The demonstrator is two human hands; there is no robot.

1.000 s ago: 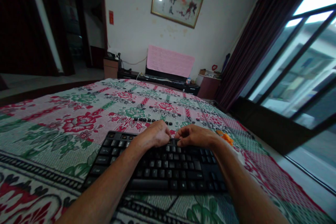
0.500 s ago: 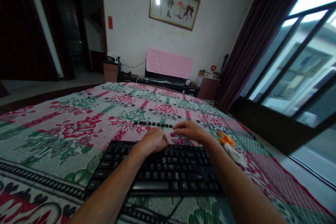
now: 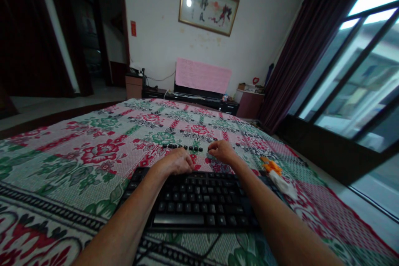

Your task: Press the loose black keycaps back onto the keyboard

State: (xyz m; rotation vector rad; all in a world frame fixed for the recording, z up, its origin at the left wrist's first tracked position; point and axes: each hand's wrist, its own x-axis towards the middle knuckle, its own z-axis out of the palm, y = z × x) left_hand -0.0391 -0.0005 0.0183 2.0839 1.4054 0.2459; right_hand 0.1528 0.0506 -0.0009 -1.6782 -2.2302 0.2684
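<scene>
A black keyboard [image 3: 199, 208] lies on the floral bedspread, its long silver-looking space bar toward me. My left hand [image 3: 177, 161] rests over its far edge with fingers curled down; the fingertips are partly hidden, so what they hold, if anything, does not show. Beyond the keyboard, a row of small black keycaps [image 3: 185, 147] lines the cloth. At the right end of that row, my right hand [image 3: 220, 150] is pinched, with a dark keycap [image 3: 209, 149] at its fingertips, a small gap away from the last one in line.
An orange item [image 3: 271, 167] and a crumpled white tissue [image 3: 284, 185] lie right of my right forearm. The keyboard's cable [image 3: 212, 246] runs out on the near side. The patterned bedspread [image 3: 102, 149] stretches toward a low black cabinet [image 3: 199, 100] by the wall.
The end keycap has left the row and is now in my right hand, a little to the right. My left hand has slid slightly left along the keyboard's far edge.
</scene>
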